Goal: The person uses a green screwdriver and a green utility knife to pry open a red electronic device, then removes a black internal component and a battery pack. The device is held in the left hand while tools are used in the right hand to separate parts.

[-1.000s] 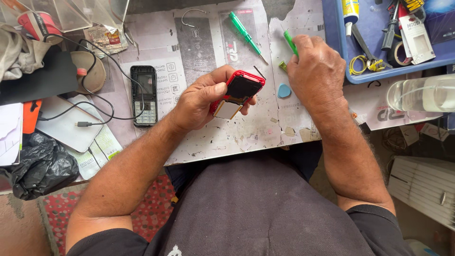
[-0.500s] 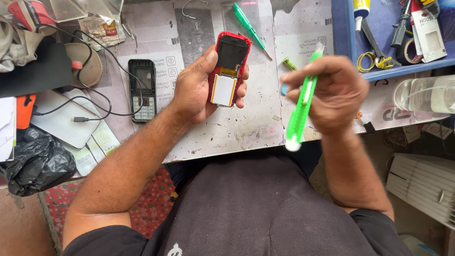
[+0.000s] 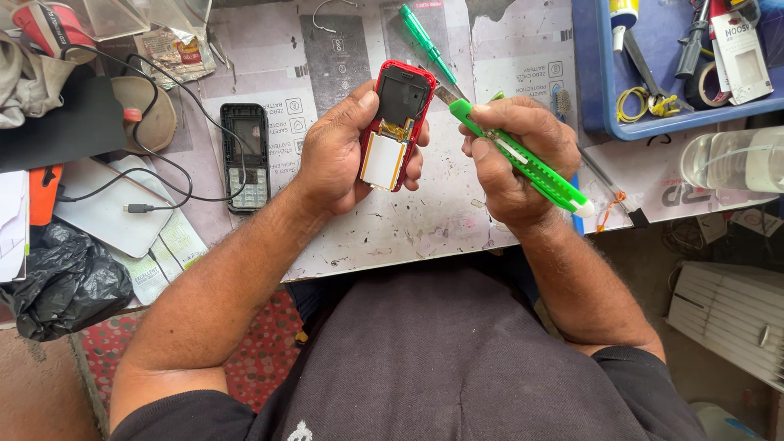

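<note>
near: dark grey shirt, bare forearms over the table edge. left hand (image 3: 339,155) grips a red phone shell (image 3: 398,122) upright above the paper-covered table (image 3: 408,229), back open, white flat part and gold flex showing inside. right hand (image 3: 514,155) is clenched round a green plastic utility knife (image 3: 523,159), metal blade tip just beside the shell's right edge; touching or not, can't tell. left of the hands a black keypad phone frame (image 3: 245,155) lies flat, black cable (image 3: 155,163) looping past it, crumpled black plastic bag (image 3: 65,286) at the near left corner. farther: green screwdriver (image 3: 425,41) on the paper. far right, blue plastic tray (image 3: 596,98) holds pliers, yellow wire coil (image 3: 633,102), tape roll, white card, glue bottle. clear plastic jar (image 3: 735,159) lies beside the tray.
</note>
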